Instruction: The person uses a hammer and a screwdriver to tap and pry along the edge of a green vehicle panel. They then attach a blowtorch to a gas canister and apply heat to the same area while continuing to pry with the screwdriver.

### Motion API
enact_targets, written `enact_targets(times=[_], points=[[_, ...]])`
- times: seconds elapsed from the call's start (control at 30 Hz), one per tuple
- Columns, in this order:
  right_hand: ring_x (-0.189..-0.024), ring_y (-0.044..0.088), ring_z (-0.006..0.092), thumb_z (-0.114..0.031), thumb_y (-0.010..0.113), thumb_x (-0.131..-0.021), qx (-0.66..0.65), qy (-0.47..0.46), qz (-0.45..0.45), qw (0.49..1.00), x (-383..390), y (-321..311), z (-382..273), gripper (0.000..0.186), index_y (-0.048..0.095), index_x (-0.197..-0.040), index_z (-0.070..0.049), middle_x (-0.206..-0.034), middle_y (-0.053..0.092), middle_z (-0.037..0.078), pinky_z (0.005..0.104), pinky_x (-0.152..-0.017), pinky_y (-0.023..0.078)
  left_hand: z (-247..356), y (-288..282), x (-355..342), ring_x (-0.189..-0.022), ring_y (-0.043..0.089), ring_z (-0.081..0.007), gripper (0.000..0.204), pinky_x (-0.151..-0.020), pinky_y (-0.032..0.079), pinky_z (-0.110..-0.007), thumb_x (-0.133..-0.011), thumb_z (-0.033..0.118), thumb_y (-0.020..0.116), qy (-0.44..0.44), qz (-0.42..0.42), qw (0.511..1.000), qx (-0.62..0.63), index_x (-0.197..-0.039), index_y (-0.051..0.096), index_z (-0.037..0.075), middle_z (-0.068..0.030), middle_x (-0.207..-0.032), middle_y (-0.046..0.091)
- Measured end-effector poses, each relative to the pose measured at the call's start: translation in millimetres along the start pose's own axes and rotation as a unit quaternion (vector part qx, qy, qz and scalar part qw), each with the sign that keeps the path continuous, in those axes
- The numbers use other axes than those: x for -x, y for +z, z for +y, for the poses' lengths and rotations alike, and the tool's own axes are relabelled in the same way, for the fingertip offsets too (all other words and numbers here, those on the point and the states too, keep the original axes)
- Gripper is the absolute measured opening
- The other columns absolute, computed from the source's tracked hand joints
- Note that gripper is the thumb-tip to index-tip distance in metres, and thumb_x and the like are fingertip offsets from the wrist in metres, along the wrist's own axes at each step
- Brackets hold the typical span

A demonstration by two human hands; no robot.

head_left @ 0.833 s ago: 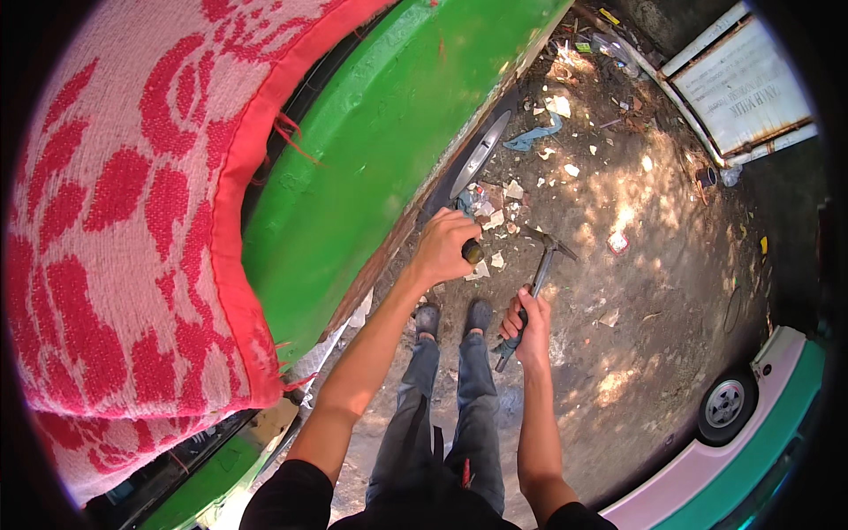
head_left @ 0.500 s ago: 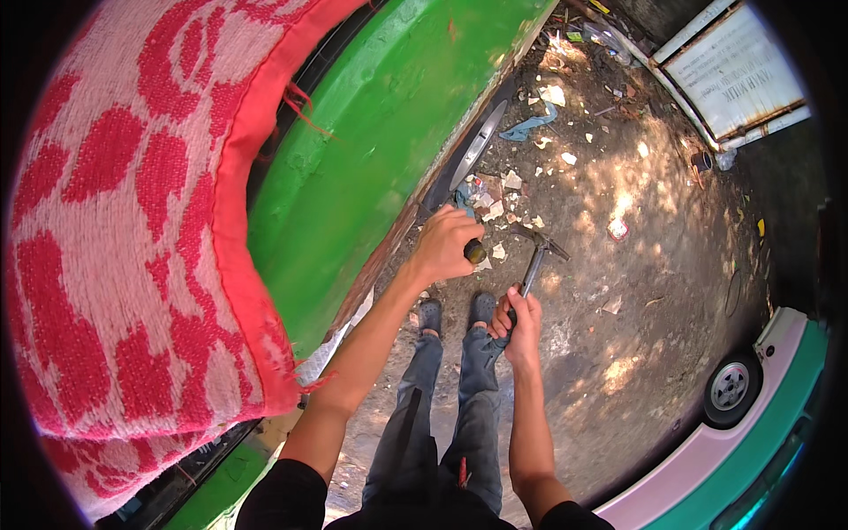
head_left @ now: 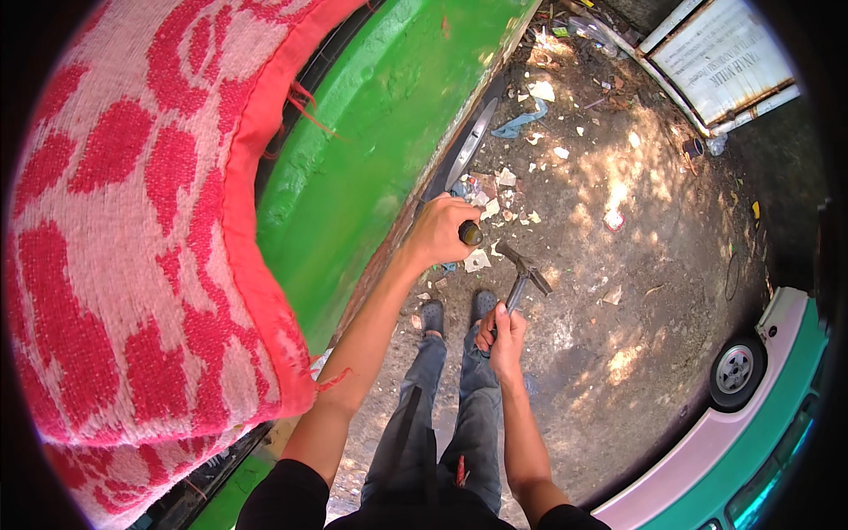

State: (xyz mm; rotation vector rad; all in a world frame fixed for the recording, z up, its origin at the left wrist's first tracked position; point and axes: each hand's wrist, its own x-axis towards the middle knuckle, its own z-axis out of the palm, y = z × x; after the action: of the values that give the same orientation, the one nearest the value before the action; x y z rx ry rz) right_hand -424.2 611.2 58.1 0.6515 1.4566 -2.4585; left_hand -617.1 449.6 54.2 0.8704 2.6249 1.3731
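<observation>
At the lower edge of the green car body panel (head_left: 371, 150), my left hand (head_left: 442, 231) is closed round a tool with a rounded dark olive handle (head_left: 470, 233). The handle's butt points right, and its working end is hidden by my fingers and the panel edge. My right hand (head_left: 505, 343) grips a hammer (head_left: 523, 276) by its shaft. The hammer's dark metal head is up and just right of the tool's butt, apart from it.
A red and pink cloth (head_left: 150, 265) drapes over the car at left. Pale flakes and scraps (head_left: 490, 199) litter the dirt ground, with a blue rag (head_left: 521, 121) farther off. A white metal sign (head_left: 729, 66) stands far right. A pink and teal vehicle (head_left: 707, 450) is at lower right.
The hammer and my right hand have shifted slightly left, and the hammer head now tilts lower toward the tool's butt. My left hand stays at the panel edge, moved a little left.
</observation>
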Motion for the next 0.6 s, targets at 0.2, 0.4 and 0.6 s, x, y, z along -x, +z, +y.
enact_targets(times=[0.2, 0.4, 0.6], points=[[-0.046, 0.040, 0.0089, -0.033, 0.057, -0.108, -0.003, -0.078, -0.050, 0.996, 13.0, 17.8, -16.7, 0.045, 0.046, -0.074, -0.005, -0.057, 0.043, 0.001, 0.0269, -0.043, 0.033, 1.5, -9.2, -0.5, -0.074, 0.061, -0.0300, 0.027, -0.072, 0.042, -0.039, -0.062, 0.008, 0.083, 0.000, -0.003, 1.000, -0.002, -0.072, 0.058, 0.004, -0.0091, -0.070, 0.062], [-0.045, 0.040, 0.0079, -0.029, 0.057, -0.107, 0.078, -0.069, -0.041, 0.994, 1.3, 19.1, -15.8, 0.043, 0.047, -0.072, -0.006, -0.056, 0.043, -0.001, 0.0270, -0.042, 0.034, 0.9, -9.7, -3.3, -0.078, 0.063, -0.0338, 0.022, -0.074, 0.044, -0.042, -0.057, 0.005, 0.078, 0.000, -0.044, 0.999, -0.008, -0.072, 0.061, 0.003, -0.0119, -0.072, 0.063], [-0.046, 0.043, 0.0069, -0.030, 0.058, -0.107, 0.097, -0.003, -0.006, 0.995, 1.3, 16.9, -22.8, 0.043, 0.048, -0.073, -0.007, -0.056, 0.046, -0.002, 0.0269, -0.041, 0.033, -6.8, 1.1, 13.3, -0.078, 0.063, -0.0330, 0.022, -0.075, 0.044, -0.042, -0.057, 0.005, 0.076, -0.001, -0.023, 1.000, -0.021, -0.073, 0.061, 0.003, -0.0111, -0.074, 0.064]])
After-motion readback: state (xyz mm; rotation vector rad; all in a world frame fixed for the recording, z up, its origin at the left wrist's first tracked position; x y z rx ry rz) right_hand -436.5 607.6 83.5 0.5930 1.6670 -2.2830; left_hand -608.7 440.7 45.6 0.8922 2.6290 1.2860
